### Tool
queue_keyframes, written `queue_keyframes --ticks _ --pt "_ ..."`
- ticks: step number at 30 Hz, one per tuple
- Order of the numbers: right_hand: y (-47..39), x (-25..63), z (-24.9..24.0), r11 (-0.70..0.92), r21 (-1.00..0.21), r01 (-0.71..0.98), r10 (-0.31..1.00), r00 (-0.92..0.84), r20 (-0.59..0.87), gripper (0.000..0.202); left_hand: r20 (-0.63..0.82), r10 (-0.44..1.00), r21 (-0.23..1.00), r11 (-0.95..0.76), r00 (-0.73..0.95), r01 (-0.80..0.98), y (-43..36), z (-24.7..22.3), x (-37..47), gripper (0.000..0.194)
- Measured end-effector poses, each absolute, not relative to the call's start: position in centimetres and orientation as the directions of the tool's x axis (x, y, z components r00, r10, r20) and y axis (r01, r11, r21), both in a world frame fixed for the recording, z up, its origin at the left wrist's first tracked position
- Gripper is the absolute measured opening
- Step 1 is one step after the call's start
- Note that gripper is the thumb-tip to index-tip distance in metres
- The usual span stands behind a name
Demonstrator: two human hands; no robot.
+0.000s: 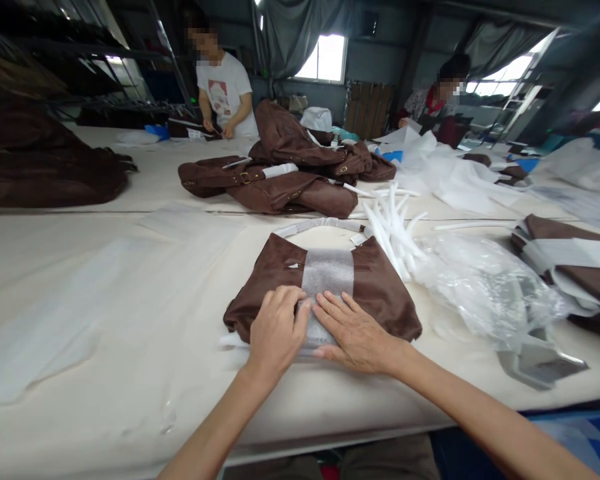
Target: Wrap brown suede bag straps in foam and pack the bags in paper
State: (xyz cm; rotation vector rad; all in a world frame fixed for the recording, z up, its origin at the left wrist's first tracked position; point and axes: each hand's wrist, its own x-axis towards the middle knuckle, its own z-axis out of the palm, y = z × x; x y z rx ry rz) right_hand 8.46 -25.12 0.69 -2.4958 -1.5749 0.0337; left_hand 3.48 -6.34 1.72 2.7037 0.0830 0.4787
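Note:
A brown handbag (275, 267) lies flat in front of me, its wrapped handle (325, 225) pointing away. Around its middle runs a whitish band of foam wrap (329, 267). My left hand (277, 327) rests on the bag's near left part, fingers bent a little and thumb at the band's edge; it holds nothing that I can see. Flat on the lower end of the band lies my right hand (353, 333), fingers stretched out. White padding (235, 341) sticks out under the bag's near left corner.
Beyond the bag is a pile of brown bags (290, 180). White foam sticks (393, 233) and clear plastic bags (485, 287) lie to the right, beside another wrapped brown bag (580, 267). Thin white sheets (80, 300) cover the left side. Two people stand across the table.

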Motion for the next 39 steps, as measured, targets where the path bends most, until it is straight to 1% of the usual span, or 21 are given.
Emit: queue_keyframes --ticks 2,4,7,9,11,14,16,18,20,21,22,23,24,27,30,32,34,37,39 --pt "-25.6 8.0 1.4 -0.431 -0.159 0.888 0.886 0.45 0.114 0.073 0.391 -0.044 0.252 -0.956 0.919 -0.153 -6.3 0.7 3.1 0.037" --pt "-26.3 7.5 1.6 -0.471 -0.131 0.873 0.861 0.487 0.149 0.069 0.38 -0.166 0.127 -0.965 0.91 -0.23 -6.1 -0.6 3.0 0.044" --pt "-27.2 7.1 0.7 -0.532 -0.096 0.841 0.824 0.541 0.171 0.069 0.354 -0.233 -0.002 -0.969 0.906 -0.248 -5.7 -2.3 3.1 0.052" --pt "-27.6 7.3 -0.4 -0.54 -0.093 0.836 0.819 0.548 0.17 0.071 0.356 -0.239 -0.032 -0.969 0.903 -0.244 -5.7 -2.9 3.2 0.056" --pt "-27.8 7.6 -1.3 -0.54 -0.1 0.836 0.818 0.549 0.173 0.072 0.35 -0.23 -0.015 -0.971 0.908 -0.24 -5.9 -3.0 3.3 0.057" --pt "-28.1 7.8 -2.0 -0.538 -0.122 0.834 0.813 0.551 0.188 0.073 0.313 -0.202 0.085 -0.967 0.928 -0.239 -6.0 -2.5 3.1 0.058" --pt "-28.2 7.9 -1.9 -0.518 -0.148 0.842 0.819 0.539 0.196 0.077 0.276 -0.189 0.213 -0.944 0.942 -0.252 -5.7 -2.0 2.9 0.058" --pt "-28.4 7.9 -1.8 -0.504 -0.175 0.846 0.823 0.532 0.198 0.082 0.264 -0.151 0.395 -0.884 0.953 -0.25 -5.2 -1.5 2.7 0.054" --pt "-28.5 7.9 -1.8 -0.507 -0.192 0.84 0.818 0.54 0.2 0.085 0.309 -0.037 0.576 -0.788 0.95 -0.218 -4.8 -1.0 2.3 0.049" --pt "-28.6 7.9 -1.7 -0.509 -0.197 0.838 0.815 0.543 0.203 0.086 0.34 0.027 0.635 -0.744 0.94 -0.208 -4.7 -0.8 2.1 0.047" --pt "-28.6 7.9 -1.7 -0.51 -0.199 0.837 0.813 0.544 0.208 0.087 0.371 0.072 0.663 -0.718 0.926 -0.21 -4.7 -0.6 1.8 0.045" --pt "-28.7 7.8 -1.7 -0.508 -0.197 0.839 0.813 0.542 0.214 0.087 0.397 0.081 0.658 -0.719 0.914 -0.222 -4.8 -0.5 1.6 0.044" --pt "-28.7 7.8 -1.8 -0.505 -0.194 0.841 0.813 0.539 0.219 0.086 0.415 0.053 0.624 -0.743 0.908 -0.242 -4.9 -0.4 1.3 0.043" --pt "-28.8 7.8 -1.8 -0.5 -0.175 0.848 0.82 0.529 0.22 0.081 0.415 -0.102 0.439 -0.848 0.904 -0.297 -5.4 -0.4 0.4 0.042" --pt "-28.9 7.8 -1.9 -0.501 -0.159 0.851 0.828 0.525 0.199 0.076 0.414 -0.189 0.293 -0.899 0.89 -0.327 -5.4 -0.7 -0.1 0.034" --pt "-28.9 7.8 -1.9 -0.504 -0.153 0.85 0.829 0.526 0.191 0.073 0.436 -0.202 0.256 -0.906 0.877 -0.336 -5.4 -0.8 -0.3 0.029" --pt "-29.0 7.8 -1.8 -0.509 -0.155 0.847 0.826 0.531 0.188 0.072 0.46 -0.18 0.248 -0.914 0.869 -0.321 -5.4 -0.7 -0.3 0.03" --pt "-28.9 7.7 -1.7 -0.506 -0.171 0.846 0.825 0.532 0.192 0.072 0.442 -0.202 0.227 -0.917 0.874 -0.327 -5.5 -0.5 -0.2 0.033" --pt "-28.9 7.6 -1.6 -0.497 -0.194 0.846 0.823 0.53 0.203 0.071 0.423 -0.237 0.242 -0.901 0.875 -0.361 -5.5 -0.5 -0.2 0.028"
